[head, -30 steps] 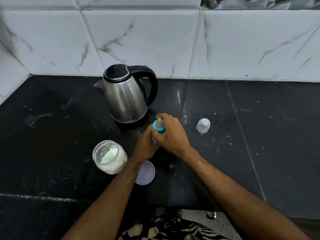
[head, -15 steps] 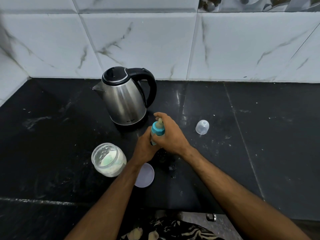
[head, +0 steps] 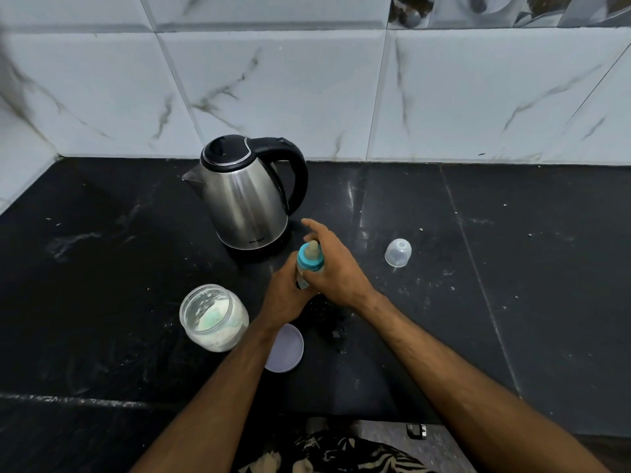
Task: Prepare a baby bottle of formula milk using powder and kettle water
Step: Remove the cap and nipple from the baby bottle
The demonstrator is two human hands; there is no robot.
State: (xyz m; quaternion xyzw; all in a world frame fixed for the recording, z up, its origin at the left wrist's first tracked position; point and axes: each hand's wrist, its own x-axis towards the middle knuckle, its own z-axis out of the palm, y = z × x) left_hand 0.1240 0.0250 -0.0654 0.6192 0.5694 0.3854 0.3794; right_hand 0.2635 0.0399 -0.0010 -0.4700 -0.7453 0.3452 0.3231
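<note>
Baby bottle point(head: 309, 266) upright at frame centre, gripped low by left hand point(head: 285, 300), blue collar pinched by right hand point(head: 333, 268) with forefinger stretched out. Risks: cross-threaded collar and leaks; bottle tipped into open powder jar point(head: 214, 317) lower left, or kettle point(head: 244, 199) behind.

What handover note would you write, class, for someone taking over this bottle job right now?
Left hand grips the body of the small baby bottle; right hand grips its blue teat collar.
Steel kettle with black handle stands behind, lid down. Open glass jar of white powder sits left, its lilac lid beside it. Clear dome cap lies right.
Done: collar on.
Left: whether it is tight is unclear; fit cap, close jar.
</note>
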